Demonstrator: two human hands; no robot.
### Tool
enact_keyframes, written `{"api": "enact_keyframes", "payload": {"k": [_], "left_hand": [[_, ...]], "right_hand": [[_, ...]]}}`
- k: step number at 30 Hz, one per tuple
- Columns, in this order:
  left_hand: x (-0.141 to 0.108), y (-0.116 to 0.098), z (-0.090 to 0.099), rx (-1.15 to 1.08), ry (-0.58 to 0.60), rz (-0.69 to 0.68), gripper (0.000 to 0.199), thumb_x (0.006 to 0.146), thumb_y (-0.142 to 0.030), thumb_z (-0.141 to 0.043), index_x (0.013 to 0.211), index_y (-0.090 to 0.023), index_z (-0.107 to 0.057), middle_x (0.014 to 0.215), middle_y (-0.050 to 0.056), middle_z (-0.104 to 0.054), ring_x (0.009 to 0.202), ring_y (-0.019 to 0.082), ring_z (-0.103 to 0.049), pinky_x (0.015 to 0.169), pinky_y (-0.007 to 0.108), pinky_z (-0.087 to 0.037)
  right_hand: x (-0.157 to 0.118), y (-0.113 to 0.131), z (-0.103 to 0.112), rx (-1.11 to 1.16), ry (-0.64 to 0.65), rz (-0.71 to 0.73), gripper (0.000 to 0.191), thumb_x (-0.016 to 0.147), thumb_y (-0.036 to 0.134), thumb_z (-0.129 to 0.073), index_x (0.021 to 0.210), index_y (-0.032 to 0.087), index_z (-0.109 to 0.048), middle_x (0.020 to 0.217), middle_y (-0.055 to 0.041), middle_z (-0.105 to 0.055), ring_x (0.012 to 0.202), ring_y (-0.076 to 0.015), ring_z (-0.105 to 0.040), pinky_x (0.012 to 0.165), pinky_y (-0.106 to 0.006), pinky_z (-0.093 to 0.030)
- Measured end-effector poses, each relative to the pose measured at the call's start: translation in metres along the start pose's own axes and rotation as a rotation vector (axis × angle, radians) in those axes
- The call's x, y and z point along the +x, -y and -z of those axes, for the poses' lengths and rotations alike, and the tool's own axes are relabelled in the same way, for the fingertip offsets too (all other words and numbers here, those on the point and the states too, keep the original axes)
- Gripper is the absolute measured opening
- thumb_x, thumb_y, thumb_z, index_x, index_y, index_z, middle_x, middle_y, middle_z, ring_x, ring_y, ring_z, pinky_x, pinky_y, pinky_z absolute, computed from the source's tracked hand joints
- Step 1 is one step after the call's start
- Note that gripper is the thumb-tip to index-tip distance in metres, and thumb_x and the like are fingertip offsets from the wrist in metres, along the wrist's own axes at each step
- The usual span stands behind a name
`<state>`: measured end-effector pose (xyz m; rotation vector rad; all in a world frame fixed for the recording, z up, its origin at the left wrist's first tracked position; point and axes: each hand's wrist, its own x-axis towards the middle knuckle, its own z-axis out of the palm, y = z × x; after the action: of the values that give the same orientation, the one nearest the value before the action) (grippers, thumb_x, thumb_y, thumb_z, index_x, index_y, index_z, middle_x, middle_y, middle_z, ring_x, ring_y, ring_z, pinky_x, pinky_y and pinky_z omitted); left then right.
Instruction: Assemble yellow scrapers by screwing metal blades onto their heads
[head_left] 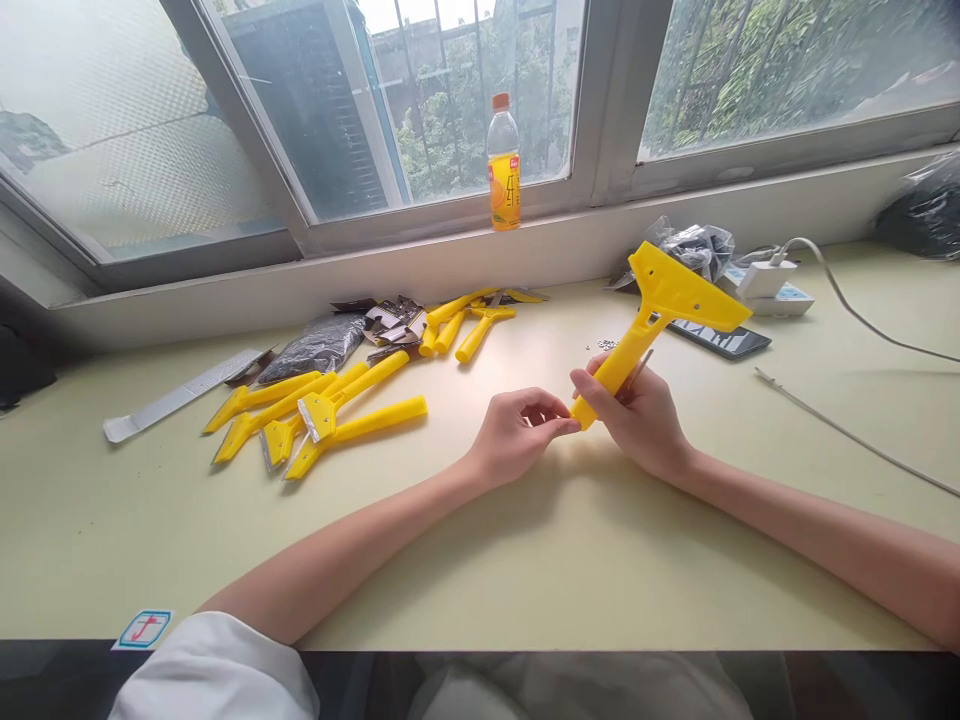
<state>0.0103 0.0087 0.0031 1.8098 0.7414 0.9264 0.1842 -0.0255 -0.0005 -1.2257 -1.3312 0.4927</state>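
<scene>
A yellow plastic scraper (626, 345) is held up over the table with its wide head pointing away from me and to the right. My right hand (649, 420) is wrapped round its handle, thumb on top. A thin metal rod (643, 366) also sticks out of this hand; what it belongs to is hidden. With fingertips pressed together, my left hand (525, 430) pinches the lower end of the handle. To the left, several scrapers with metal blades (319, 415) lie in an overlapping group. More yellow scraper parts (480, 325) lie farther back.
Dark plastic packaging (319, 345) and a long pale strip (184, 395) lie at the left. An orange drink bottle (504, 170) stands on the windowsill. Behind the held scraper are a phone (724, 338), small metal pieces (607, 345) and a charger (765, 278). A cable (855, 430) crosses the right side.
</scene>
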Motion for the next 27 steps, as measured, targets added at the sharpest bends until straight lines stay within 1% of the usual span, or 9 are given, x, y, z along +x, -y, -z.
{"api": "enact_keyframes", "payload": {"k": [3,8,12,15,18,23,27], "left_hand": [[0.001,0.0,0.0,-0.029,0.006,0.022,0.031,0.076,-0.044,-0.08,0.081,-0.014,-0.071,0.077,0.004,-0.069,0.063,0.01,-0.052,0.06,0.026,-0.041],[-0.001,-0.001,-0.001,-0.052,0.017,0.048,0.029,0.076,-0.04,-0.08,0.08,-0.014,-0.069,0.075,0.002,-0.066,0.063,0.009,-0.049,0.059,0.025,-0.04],[-0.002,0.0,-0.002,-0.065,-0.011,0.069,0.028,0.077,-0.04,-0.079,0.08,-0.014,-0.069,0.077,0.002,-0.067,0.066,0.01,-0.053,0.062,0.025,-0.043],[-0.002,0.002,-0.002,-0.073,-0.076,0.055,0.029,0.076,-0.04,-0.08,0.083,-0.014,-0.071,0.079,0.004,-0.068,0.067,0.011,-0.055,0.062,0.026,-0.044],[-0.001,0.004,-0.002,-0.079,-0.128,0.032,0.031,0.075,-0.041,-0.081,0.088,-0.014,-0.073,0.078,0.003,-0.068,0.067,0.011,-0.056,0.061,0.025,-0.045],[-0.003,0.004,-0.002,-0.032,-0.136,-0.007,0.027,0.081,-0.041,-0.075,0.087,-0.015,-0.072,0.079,0.004,-0.069,0.065,0.01,-0.055,0.058,0.024,-0.044],[-0.004,0.003,-0.003,-0.017,-0.131,-0.018,0.025,0.081,-0.04,-0.076,0.089,-0.016,-0.07,0.079,0.003,-0.068,0.066,0.01,-0.056,0.057,0.024,-0.044]], "right_hand": [[0.0,0.0,0.001,0.007,0.005,0.008,0.037,0.085,0.058,-0.068,0.087,0.022,-0.062,0.074,-0.0009,-0.058,0.061,-0.0145,-0.052,0.054,-0.029,-0.041],[-0.001,0.001,0.0,0.035,0.012,-0.001,0.035,0.086,0.056,-0.068,0.087,0.022,-0.061,0.076,-0.0013,-0.06,0.063,-0.0147,-0.055,0.056,-0.029,-0.044],[-0.001,0.002,-0.001,0.049,0.01,-0.016,0.033,0.086,0.054,-0.069,0.088,0.022,-0.061,0.076,-0.0019,-0.062,0.067,-0.0167,-0.059,0.058,-0.03,-0.046],[-0.001,0.004,-0.002,0.081,-0.013,0.013,0.031,0.086,0.051,-0.071,0.09,0.023,-0.06,0.082,-0.0028,-0.063,0.071,-0.0176,-0.061,0.059,-0.031,-0.047],[0.0,0.007,-0.002,0.098,-0.025,0.066,0.029,0.086,0.049,-0.071,0.086,0.023,-0.058,0.088,-0.0036,-0.063,0.076,-0.0179,-0.06,0.061,-0.031,-0.047],[-0.002,0.011,-0.001,0.138,0.041,0.116,0.027,0.087,0.044,-0.071,0.084,0.025,-0.051,0.087,-0.0021,-0.059,0.077,-0.0181,-0.058,0.064,-0.031,-0.047],[-0.002,0.011,0.001,0.121,0.067,0.108,0.027,0.088,0.045,-0.069,0.084,0.026,-0.051,0.086,-0.0025,-0.059,0.076,-0.0186,-0.057,0.064,-0.032,-0.046]]}}
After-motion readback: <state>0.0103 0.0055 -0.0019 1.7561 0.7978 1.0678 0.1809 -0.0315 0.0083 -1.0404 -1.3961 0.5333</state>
